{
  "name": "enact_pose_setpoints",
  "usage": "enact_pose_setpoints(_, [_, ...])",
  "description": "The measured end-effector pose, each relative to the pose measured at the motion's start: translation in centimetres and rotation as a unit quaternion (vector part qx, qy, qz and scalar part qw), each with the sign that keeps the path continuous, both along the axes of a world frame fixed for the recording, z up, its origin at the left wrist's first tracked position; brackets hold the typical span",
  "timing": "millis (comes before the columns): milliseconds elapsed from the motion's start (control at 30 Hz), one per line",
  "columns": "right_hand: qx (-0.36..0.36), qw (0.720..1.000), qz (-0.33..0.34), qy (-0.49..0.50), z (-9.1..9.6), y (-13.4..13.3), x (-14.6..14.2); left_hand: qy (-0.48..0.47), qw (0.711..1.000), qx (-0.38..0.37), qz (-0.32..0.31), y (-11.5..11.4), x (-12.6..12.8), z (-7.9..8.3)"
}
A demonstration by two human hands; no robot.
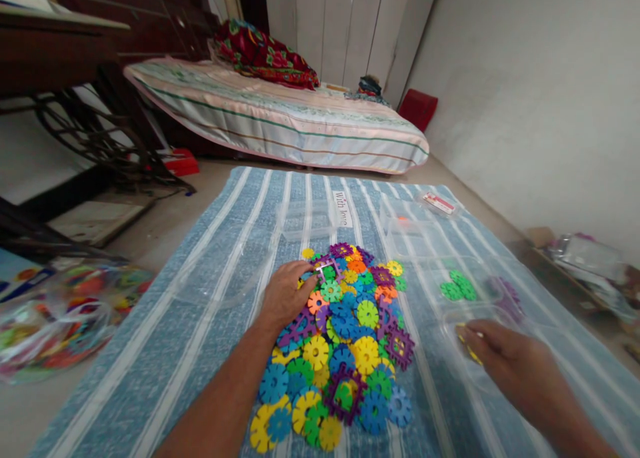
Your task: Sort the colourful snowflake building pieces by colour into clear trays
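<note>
A heap of colourful slotted plastic discs (344, 321), mixed with purple square frames (345, 393), lies on the blue striped cloth. At the heap's upper left edge rests my left hand (287, 295), its thumb and index finger a little apart beside a purple square frame (327, 269). My right hand (500, 351) is closed on a yellow slotted disc (469, 343), held at a clear plastic container on the right. Behind it, another clear container holds several green discs (459, 286). Purple pieces (505, 298) sit just right of these.
Clear containers (306, 219) stand at the far side of the cloth (210, 291), one with an orange piece (403, 221) inside. A small red-and-white packet (440, 203) lies far right. A bag of colourful pieces (65, 318) is on the floor left; a bed (300, 128) stands beyond.
</note>
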State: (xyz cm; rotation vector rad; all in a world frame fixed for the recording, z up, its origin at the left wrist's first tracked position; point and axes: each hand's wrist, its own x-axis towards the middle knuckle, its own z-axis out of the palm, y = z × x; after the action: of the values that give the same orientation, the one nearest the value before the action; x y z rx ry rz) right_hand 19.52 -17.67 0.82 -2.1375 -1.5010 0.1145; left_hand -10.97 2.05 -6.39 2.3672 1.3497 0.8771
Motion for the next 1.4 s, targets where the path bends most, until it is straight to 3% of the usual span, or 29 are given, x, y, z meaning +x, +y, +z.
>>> enact_pose_setpoints(100, [-0.086,0.990,0.111,0.036,-0.8,1.2,-4.3,0.002,1.000,0.001,0.004,0.1,-0.1,-0.1])
enact_pose_setpoints(233, [-0.129,0.971,0.198,0.024,-1.2,3.8,-9.8,-0.002,1.000,0.008,0.004,0.1,-0.1,-0.1])
enact_pose_setpoints(400, [-0.161,0.960,0.212,-0.082,-0.4,7.2,-13.5,0.002,1.000,0.006,0.007,0.1,0.0,0.0])
enact_pose_setpoints(567, [-0.198,0.944,0.225,-0.141,-0.1,8.7,-14.9,0.002,1.000,-0.002,0.011,0.1,0.0,0.2])
enact_pose_setpoints(800, [-0.150,0.948,0.238,-0.146,-1.4,7.9,-14.6,-0.001,1.000,0.006,0.016,0.2,-0.1,-0.3])
enact_pose_setpoints(1100, [0.013,0.961,0.200,-0.190,-3.1,7.9,-12.5,0.001,1.000,0.006,0.013,0.4,-0.2,-0.5])
enact_pose_setpoints(1200, [0.019,0.971,0.143,-0.188,-1.7,9.1,-9.9,0.003,1.000,0.002,0.010,0.3,-0.2,-0.3])
enact_pose_setpoints(1333, [0.050,0.978,-0.045,-0.199,1.6,11.3,-5.4,0.008,1.000,-0.005,0.004,0.0,0.0,0.3])
enact_pose_setpoints(1400, [0.080,0.977,-0.091,-0.176,2.6,11.8,-4.0,0.005,1.000,-0.004,0.003,0.0,0.0,0.5])
